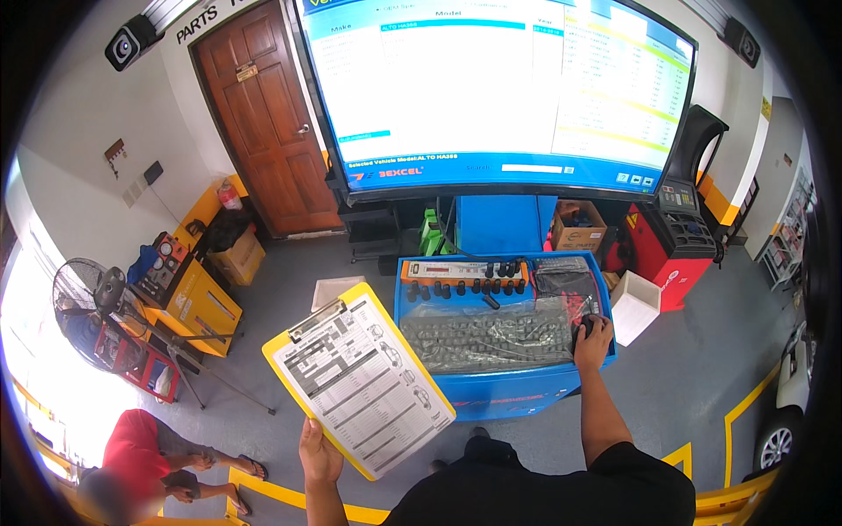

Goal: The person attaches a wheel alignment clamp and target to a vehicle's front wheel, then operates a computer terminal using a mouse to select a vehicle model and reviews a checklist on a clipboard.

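Observation:
My left hand (318, 450) grips the lower left edge of a yellow clipboard (274, 349), which is tilted, with a printed form (373, 386) under its metal clip. The form carries tables and small car drawings. At the right end of a blue console (491, 386), my right hand (594, 340) is closed over a dark computer mouse (586, 324). Left of the mouse lies a keyboard (487, 337) under clear plastic. Behind it, several black knob-like pieces (478, 287) line an orange-framed device (421, 270). A large lit screen (456, 96) stands above the console.
A red and black machine (671, 250) stands to the right beside a white bin (636, 307). On the left are a standing fan (110, 285), a yellow cabinet (197, 307) and a seated person in red (136, 451). A wooden door (263, 123) is behind; a white car (789, 403) is far right.

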Tool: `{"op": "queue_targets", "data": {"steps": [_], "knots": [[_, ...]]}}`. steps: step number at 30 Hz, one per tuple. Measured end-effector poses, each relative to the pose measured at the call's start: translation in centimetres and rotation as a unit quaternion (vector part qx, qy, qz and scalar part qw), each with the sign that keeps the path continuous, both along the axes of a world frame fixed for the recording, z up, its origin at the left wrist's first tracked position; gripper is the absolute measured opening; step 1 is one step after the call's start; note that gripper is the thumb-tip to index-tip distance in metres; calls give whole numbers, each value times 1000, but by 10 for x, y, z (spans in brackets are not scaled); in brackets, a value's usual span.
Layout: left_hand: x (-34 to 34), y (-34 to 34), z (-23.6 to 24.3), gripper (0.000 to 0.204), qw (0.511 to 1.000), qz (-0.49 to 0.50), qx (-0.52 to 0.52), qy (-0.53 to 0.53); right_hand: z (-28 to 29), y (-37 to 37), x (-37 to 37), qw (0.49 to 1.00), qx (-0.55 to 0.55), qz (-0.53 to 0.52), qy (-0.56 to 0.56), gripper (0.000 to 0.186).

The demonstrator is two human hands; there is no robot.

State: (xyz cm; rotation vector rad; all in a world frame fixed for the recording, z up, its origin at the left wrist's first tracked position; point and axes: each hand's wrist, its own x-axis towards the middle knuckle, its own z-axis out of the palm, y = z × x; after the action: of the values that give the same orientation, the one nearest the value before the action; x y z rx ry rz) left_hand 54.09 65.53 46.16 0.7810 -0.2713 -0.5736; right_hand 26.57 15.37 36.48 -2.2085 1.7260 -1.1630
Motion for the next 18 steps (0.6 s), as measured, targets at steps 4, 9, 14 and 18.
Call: {"op": "queue_targets", "data": {"steps": [4,9,14,18], "knots": [[-2,-2,3,42,1000,6,3,4,-3,-2,-1,1000,-3,2,-2,34],[-2,-1,0,42,1000,11,3,5,-2,-1,0,1000,0,1,-3,34],[-3,-2,4,42,1000,7,6,3,-3,-2,-1,1000,0,-2,-5,34],[-2,-1,2,42,1000,6,1,3,-3,-2,-1,1000,-8,3,-5,33]]}}
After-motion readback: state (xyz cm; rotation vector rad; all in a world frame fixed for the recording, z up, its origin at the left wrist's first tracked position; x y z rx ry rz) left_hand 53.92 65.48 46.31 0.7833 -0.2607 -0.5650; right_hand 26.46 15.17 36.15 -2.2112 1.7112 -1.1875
